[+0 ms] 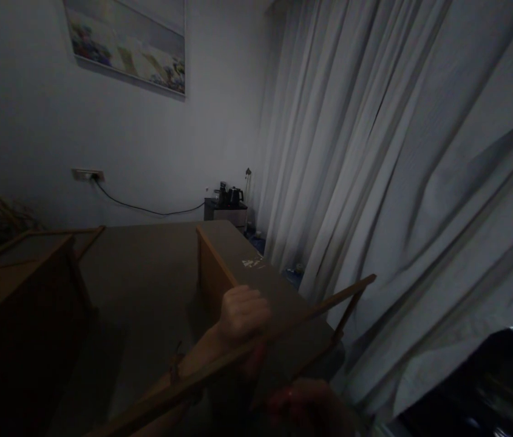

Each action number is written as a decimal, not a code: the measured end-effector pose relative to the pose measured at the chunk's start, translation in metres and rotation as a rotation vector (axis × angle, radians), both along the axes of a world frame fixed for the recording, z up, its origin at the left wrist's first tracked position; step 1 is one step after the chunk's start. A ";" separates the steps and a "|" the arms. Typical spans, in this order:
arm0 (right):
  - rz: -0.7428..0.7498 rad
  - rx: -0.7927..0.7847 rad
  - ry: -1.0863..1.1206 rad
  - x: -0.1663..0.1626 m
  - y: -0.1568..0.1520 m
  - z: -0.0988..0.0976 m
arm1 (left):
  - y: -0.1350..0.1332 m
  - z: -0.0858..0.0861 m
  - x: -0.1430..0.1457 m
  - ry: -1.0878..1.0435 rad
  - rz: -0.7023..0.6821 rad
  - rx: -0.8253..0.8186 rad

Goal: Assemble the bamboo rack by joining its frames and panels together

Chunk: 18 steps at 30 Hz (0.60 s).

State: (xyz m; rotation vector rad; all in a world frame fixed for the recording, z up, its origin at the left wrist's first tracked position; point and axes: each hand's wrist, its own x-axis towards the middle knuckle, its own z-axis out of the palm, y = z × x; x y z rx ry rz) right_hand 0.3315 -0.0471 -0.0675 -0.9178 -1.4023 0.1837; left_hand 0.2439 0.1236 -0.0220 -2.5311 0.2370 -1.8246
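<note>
My left hand (243, 312) is closed in a fist at the near end of an upright wooden board (215, 261) on the table; what its fingers hold is hidden. A wooden frame (320, 308) slants across in front of my left forearm, from the bottom edge up to the right. Below and to the right, my right hand (306, 400) is dark and blurred. Its fingers appear curled beside a small red patch (278, 397) whose kind I cannot make out. Another dim red patch (255, 361) shows under my left hand.
A wooden piece of furniture (19, 285) stands on the left of the grey table (147, 255). Small white bits (252, 263) lie near the table's right edge. Long white curtains (351, 152) hang on the right. Behind the table, a dark kettle (235, 195) stands on a small cabinet (229, 213).
</note>
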 end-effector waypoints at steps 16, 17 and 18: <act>-0.499 0.253 -0.409 0.002 -0.002 0.026 | 0.008 0.005 0.011 -0.196 -0.007 0.156; -0.517 0.236 -0.374 -0.003 -0.001 0.025 | 0.008 0.006 0.011 -0.199 -0.007 0.158; -0.522 0.223 -0.339 -0.009 0.000 0.023 | 0.008 0.006 0.011 -0.201 -0.007 0.159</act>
